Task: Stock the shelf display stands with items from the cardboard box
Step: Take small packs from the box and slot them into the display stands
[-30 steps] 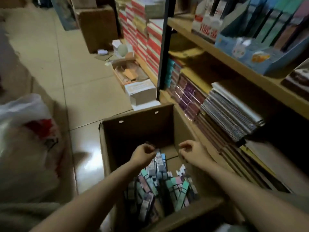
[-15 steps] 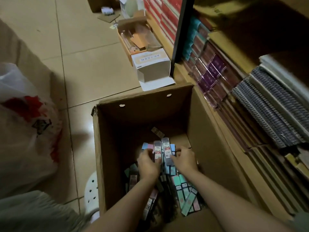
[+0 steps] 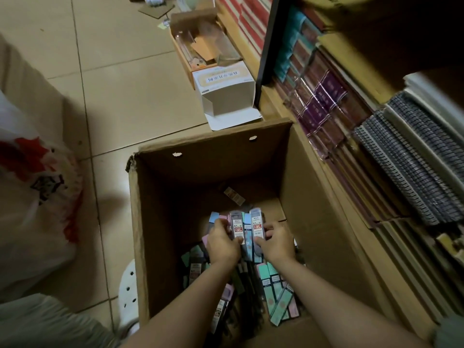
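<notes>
An open cardboard box [image 3: 313, 197] stands on the floor against the shelf. Its bottom holds several slim pastel packs of pencil leads [image 3: 281, 295], lying loose. Both my hands are down inside the box. My left hand [image 3: 222, 244] grips a bunch of the packs, and one clear pack with a red label [image 3: 237, 228] stands up beside its fingers. My right hand [image 3: 276, 243] holds the same bunch from the right, next to a second labelled pack [image 3: 257, 226]. One small pack [image 3: 234, 195] lies alone farther back on the box floor.
The wooden shelf [image 3: 273, 101] on the right carries wrapped notebooks [image 3: 324, 101] and spiral pads [image 3: 411, 167]. A white carton [image 3: 226, 89] and a shallow open box [image 3: 200, 46] sit on the tiled floor beyond. A white and red plastic bag [image 3: 37, 192] lies at the left.
My hands went from hovering over the box down into it and closed around a bunch of packs. The view tilted downward and came nearer the box.
</notes>
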### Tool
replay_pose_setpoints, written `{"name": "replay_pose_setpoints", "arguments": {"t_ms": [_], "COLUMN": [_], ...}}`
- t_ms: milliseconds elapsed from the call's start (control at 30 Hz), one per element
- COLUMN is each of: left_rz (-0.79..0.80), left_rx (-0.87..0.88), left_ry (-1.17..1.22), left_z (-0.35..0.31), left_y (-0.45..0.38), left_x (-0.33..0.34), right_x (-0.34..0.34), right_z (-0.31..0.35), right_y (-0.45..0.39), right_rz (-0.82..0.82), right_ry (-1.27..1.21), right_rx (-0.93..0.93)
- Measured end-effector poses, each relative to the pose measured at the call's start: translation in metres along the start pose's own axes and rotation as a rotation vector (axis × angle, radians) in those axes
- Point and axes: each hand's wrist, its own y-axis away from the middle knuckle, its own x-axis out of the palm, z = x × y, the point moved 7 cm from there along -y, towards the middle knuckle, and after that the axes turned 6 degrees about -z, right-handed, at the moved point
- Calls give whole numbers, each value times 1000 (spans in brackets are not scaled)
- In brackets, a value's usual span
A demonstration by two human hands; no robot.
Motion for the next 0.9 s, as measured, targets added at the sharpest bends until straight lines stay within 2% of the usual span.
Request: {"name": "replay_pose_setpoints", "arguments": {"t_ms": [100,233,400,533,633,667,733,833,900], "left_rz": [53,156,300,399,393,381,346,260,239], "left_rx": [-56,-142,-291,-285,-278,-288,-319,-402,-446], "left_ry": [80,177,495,731,838,839,830,808,795], "left_z": [3,9,8,-2,-2,0,6,19,25], "left_y": [2,19,54,72,83,85,83,74,73], "left_x": [-1,0,0,-2,-4,-4,-5,-8,-5], "right_x": [-12,-21,-21,-22,-24,-27,-40,-58,-53], "right_z": [-11,-23,-15,-9,-1,2,7,5,-1], "right_y": [3,22,52,63,70,70,67,60,61], "right_rz": [27,187,410,398,394,402,396,358,403], "right_ry": [-84,-368,-449,-395,-402,-362,-120,455,815], "right_rx": [85,307,297,221,194,166,38,-216,-385]}}
